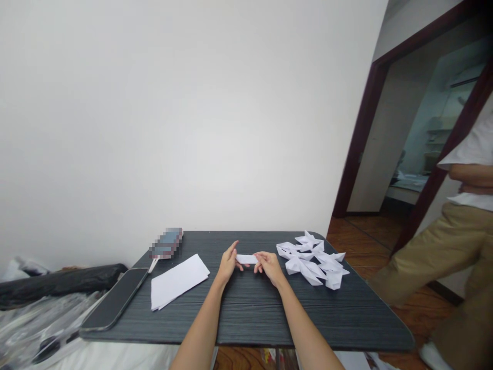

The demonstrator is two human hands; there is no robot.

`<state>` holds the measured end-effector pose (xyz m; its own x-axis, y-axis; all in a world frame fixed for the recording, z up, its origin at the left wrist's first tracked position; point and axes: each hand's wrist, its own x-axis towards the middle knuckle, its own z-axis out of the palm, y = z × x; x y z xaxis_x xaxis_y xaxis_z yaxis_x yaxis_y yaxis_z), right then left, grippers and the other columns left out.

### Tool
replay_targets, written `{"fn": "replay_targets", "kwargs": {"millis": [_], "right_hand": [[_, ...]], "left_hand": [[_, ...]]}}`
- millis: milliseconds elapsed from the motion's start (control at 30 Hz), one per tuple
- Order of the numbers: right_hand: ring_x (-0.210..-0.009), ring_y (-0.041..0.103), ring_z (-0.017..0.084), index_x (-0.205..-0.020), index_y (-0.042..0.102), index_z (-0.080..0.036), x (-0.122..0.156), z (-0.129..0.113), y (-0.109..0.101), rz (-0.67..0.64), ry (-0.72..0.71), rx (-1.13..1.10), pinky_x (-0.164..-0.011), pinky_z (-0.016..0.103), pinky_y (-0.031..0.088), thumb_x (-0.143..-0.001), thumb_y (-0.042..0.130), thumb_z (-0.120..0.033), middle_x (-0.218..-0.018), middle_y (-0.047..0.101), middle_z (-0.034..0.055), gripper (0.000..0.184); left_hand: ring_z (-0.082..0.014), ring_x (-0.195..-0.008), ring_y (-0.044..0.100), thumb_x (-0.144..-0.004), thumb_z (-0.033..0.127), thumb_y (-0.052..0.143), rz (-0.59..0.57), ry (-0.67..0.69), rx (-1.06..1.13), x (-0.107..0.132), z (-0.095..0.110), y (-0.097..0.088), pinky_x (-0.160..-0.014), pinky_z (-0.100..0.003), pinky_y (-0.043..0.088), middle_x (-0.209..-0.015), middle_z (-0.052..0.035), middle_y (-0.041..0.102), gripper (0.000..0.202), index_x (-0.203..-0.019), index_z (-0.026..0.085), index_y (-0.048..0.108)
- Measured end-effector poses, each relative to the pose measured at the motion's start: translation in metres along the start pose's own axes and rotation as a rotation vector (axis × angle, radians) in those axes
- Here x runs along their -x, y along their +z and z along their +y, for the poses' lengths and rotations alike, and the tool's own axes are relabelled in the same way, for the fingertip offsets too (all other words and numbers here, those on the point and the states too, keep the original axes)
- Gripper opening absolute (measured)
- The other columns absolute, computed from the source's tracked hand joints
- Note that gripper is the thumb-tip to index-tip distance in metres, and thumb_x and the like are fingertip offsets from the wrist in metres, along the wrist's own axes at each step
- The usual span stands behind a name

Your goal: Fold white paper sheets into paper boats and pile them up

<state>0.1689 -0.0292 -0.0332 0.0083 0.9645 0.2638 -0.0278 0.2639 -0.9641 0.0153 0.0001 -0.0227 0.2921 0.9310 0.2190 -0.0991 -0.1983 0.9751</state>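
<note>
A small folded strip of white paper (pixel 246 259) lies on the dark table (pixel 250 308), pinched at both ends. My left hand (pixel 229 263) grips its left end with fingers closed on it. My right hand (pixel 268 266) holds its right end, fingers curled over the paper. A pile of several folded white paper shapes (pixel 314 259) lies just right of my right hand. A stack of flat white sheets (pixel 177 280) lies left of my left hand.
A black phone (pixel 115 299) lies at the table's left edge, with a small blurred box (pixel 166 243) behind it. A person in a white shirt and khaki trousers (pixel 454 246) stands at the right by a doorway. Plastic-covered clutter (pixel 34 318) sits left of the table.
</note>
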Motion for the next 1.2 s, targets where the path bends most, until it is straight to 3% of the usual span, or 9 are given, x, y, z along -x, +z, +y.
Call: {"fn": "replay_targets", "kwargs": {"millis": [200,400,500,600,700,800,1000,1100,1200], "right_hand": [[-0.036,0.043,0.008,-0.085,0.059,-0.008,0.000,0.000,0.000,0.073,-0.064,0.091,-0.039,0.020,0.033,-0.070,0.046,-0.037,-0.042,0.052,-0.0016,0.035],[-0.040,0.048,0.012,-0.096,0.058,-0.011,0.009,-0.001,0.003,0.096,-0.094,0.321,-0.044,0.024,0.040,-0.068,0.043,-0.023,-0.046,0.054,-0.0015,0.034],[-0.059,0.056,0.016,-0.093,0.059,-0.014,0.016,-0.005,-0.001,0.294,-0.191,0.443,-0.059,0.028,0.045,-0.067,0.039,-0.018,-0.065,0.061,0.0044,0.034],[-0.084,0.053,0.019,-0.087,0.061,-0.014,0.026,-0.012,-0.006,0.541,-0.319,0.570,-0.076,0.032,0.041,-0.067,0.034,-0.013,-0.085,0.058,0.0095,0.033],[-0.086,0.050,0.021,-0.087,0.060,-0.014,0.037,-0.020,-0.008,0.722,-0.339,0.684,-0.075,0.033,0.040,-0.068,0.033,-0.011,-0.096,0.050,0.0131,0.033],[-0.079,0.050,0.019,-0.093,0.058,-0.014,0.047,-0.028,-0.005,0.807,-0.330,0.753,-0.069,0.032,0.041,-0.070,0.033,-0.010,-0.105,0.038,0.0142,0.034],[-0.082,0.046,0.018,-0.093,0.058,-0.017,0.050,-0.029,0.000,0.640,-0.453,0.842,-0.075,0.034,0.039,-0.071,0.032,-0.007,-0.101,0.038,0.0107,0.036],[-0.084,0.044,0.018,-0.089,0.059,-0.017,0.048,-0.024,0.002,0.472,-0.484,0.892,-0.075,0.032,0.040,-0.069,0.032,-0.006,-0.096,0.041,0.0096,0.036],[-0.083,0.045,0.018,-0.088,0.059,-0.017,0.047,-0.021,0.003,0.383,-0.475,0.929,-0.075,0.031,0.040,-0.068,0.033,-0.005,-0.095,0.042,0.0094,0.035]], "left_hand": [[-0.0094,-0.033,0.050,-0.077,0.037,0.038,0.107,0.058,-0.248,0.003,-0.001,-0.002,-0.036,-0.018,0.037,-0.044,-0.0029,0.058,0.039,-0.092,0.005,0.054],[-0.0092,-0.036,0.051,-0.074,0.033,0.043,0.075,0.077,-0.337,0.007,0.001,0.001,-0.039,-0.018,0.039,-0.051,-0.0041,0.061,0.031,-0.083,0.007,0.057],[-0.0075,-0.036,0.050,-0.075,0.035,0.040,0.125,0.097,-0.339,0.009,0.002,0.001,-0.036,-0.018,0.037,-0.071,-0.0087,0.065,0.034,-0.088,0.007,0.056],[-0.0071,-0.038,0.050,-0.076,0.032,0.039,0.236,0.157,-0.377,0.014,0.003,0.000,-0.040,-0.019,0.040,-0.074,-0.0081,0.064,0.032,-0.089,0.008,0.057],[-0.0088,-0.045,0.053,-0.076,0.024,0.038,0.312,0.245,-0.472,0.024,0.005,-0.001,-0.049,-0.022,0.044,-0.071,-0.0060,0.063,0.026,-0.089,0.011,0.057],[-0.0121,-0.061,0.057,-0.076,0.016,0.037,0.299,0.363,-0.630,0.037,0.012,-0.005,-0.064,-0.028,0.046,-0.078,-0.0058,0.062,0.025,-0.091,0.014,0.058],[-0.0172,-0.096,0.050,-0.078,0.015,0.034,0.240,0.470,-0.945,0.068,0.037,-0.042,-0.086,-0.033,0.037,-0.101,-0.0086,0.056,0.029,-0.098,0.017,0.055],[-0.0224,-0.111,0.038,-0.075,0.027,0.044,0.211,0.366,-1.146,0.084,0.048,-0.075,-0.093,-0.040,0.027,-0.118,-0.0094,0.046,0.032,-0.105,0.018,0.052],[-0.0290,-0.121,0.018,-0.065,0.040,0.055,0.094,0.141,-1.282,0.098,0.052,-0.103,-0.095,-0.047,0.016,-0.132,-0.0123,0.026,0.058,-0.117,0.018,0.041]]}}
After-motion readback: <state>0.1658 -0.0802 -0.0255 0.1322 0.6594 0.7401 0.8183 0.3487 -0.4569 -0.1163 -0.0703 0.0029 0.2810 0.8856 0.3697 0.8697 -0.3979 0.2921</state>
